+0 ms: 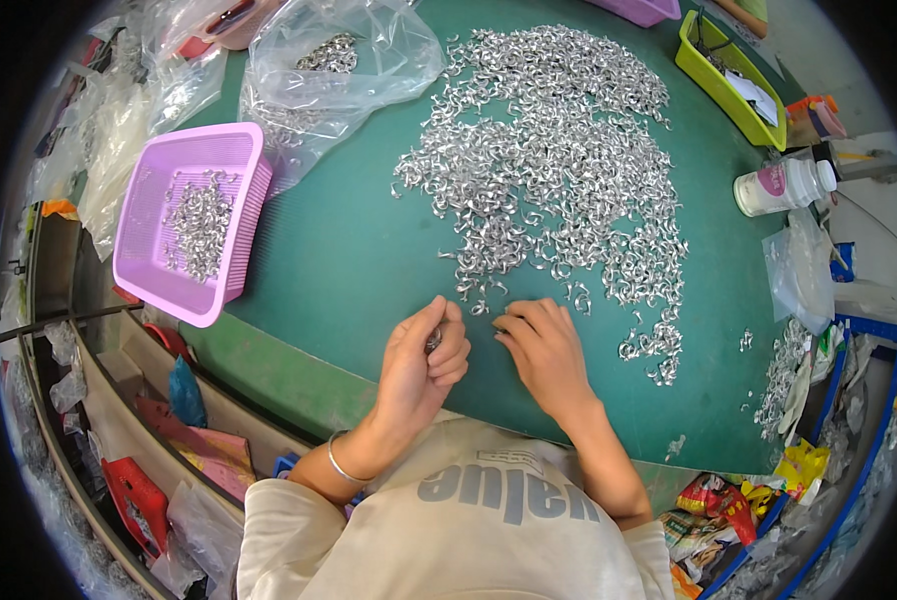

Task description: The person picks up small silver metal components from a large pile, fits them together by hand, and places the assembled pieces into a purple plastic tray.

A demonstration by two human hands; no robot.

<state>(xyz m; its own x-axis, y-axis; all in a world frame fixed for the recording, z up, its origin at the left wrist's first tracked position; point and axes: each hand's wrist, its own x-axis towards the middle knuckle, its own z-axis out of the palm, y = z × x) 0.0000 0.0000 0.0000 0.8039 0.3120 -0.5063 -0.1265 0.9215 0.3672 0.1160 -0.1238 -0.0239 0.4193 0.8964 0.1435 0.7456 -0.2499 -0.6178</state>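
Note:
My left hand (pixel 427 357) is closed in a loose fist, with small silver metal pieces (pixel 433 341) showing between thumb and fingers. Beside it, my right hand (pixel 544 352) rests low over the table, fingers bent and drawn together at its front left. What lies under those fingertips is too small to make out. Just beyond both hands spreads a big heap of small curved silver metal pieces (pixel 569 160), which look like hooks or clasps. A few stray ones lie close to my fingertips.
A lilac plastic basket (pixel 254 200) with more pieces stands at left, near a clear plastic bag (pixel 389 60). On the green table (pixel 339 270), a yellow-green bin (pixel 724 90) and white bottle (pixel 784 187) stand far right. Shelves (pixel 119 390) with bags flank the left side.

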